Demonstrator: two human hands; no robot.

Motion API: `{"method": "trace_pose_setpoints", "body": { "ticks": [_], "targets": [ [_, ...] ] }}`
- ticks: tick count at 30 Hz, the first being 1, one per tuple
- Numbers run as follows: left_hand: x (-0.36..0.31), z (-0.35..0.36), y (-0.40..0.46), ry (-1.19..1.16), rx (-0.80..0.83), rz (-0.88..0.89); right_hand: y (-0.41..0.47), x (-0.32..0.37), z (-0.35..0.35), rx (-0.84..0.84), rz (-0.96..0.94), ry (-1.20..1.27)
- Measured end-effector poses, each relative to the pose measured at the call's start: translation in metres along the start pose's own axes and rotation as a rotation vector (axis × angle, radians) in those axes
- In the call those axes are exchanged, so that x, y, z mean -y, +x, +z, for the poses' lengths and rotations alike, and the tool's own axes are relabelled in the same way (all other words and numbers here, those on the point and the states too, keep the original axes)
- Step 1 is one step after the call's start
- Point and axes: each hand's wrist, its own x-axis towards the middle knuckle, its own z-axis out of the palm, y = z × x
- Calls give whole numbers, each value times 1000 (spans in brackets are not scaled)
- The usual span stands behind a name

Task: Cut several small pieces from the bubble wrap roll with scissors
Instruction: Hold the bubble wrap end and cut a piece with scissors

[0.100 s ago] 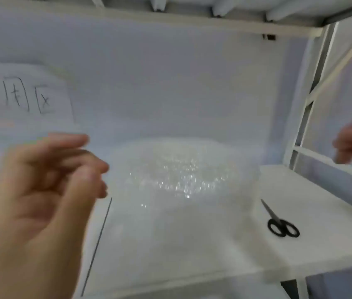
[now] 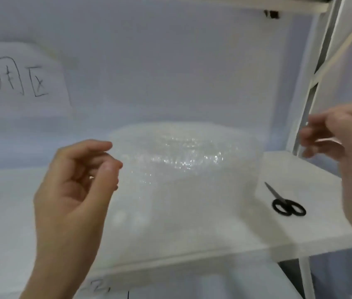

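A big roll of clear bubble wrap (image 2: 183, 169) stands on the white shelf (image 2: 300, 229), in the middle of the view. Black-handled scissors (image 2: 285, 203) lie shut on the shelf just right of the roll, blades pointing away from me. My left hand (image 2: 73, 190) is raised in the air just left of the roll, fingers loosely curled, holding nothing. My right hand (image 2: 347, 152) hovers at the right edge, above and right of the scissors, its fingers loosely curled and blurred, with nothing in it.
A white metal rack frame (image 2: 313, 87) rises at the right, with another shelf overhead. A paper sheet with black handwriting (image 2: 17, 80) hangs on the back wall at left. The shelf's front edge runs below the roll.
Both hands have come inward toward the roll; the right hand shows far more in view. The roll and scissors lie where they were.
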Motion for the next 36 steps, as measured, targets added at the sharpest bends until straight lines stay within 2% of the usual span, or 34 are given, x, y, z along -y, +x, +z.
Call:
{"method": "trace_pose_setpoints", "body": {
  "ticks": [1,5,11,14,20,23,26,30,36],
  "targets": [
    [0,15,-11,14,11,-37,-5,-7,-1,42,-7,-23],
    [27,11,-55,25,-1,-176,-49,-57,-12,-20,125,-127],
    [38,15,-73,91,102,-251,-76,-99,-39,53,330,-364],
    [43,23,-69,151,152,-291,-76,-109,-43,81,358,-440],
    [57,39,-61,202,223,-306,-64,-131,-41,168,298,-687],
    [62,40,-60,223,295,-311,-51,-147,-42,209,308,-925],
    [63,40,-60,253,342,-277,-47,-158,-42,277,400,-1120],
    [62,40,-60,255,378,-278,-45,-157,-37,321,510,-1136],
    [64,39,-61,231,354,-280,-47,-143,-37,353,529,-1147]
  ]
}}
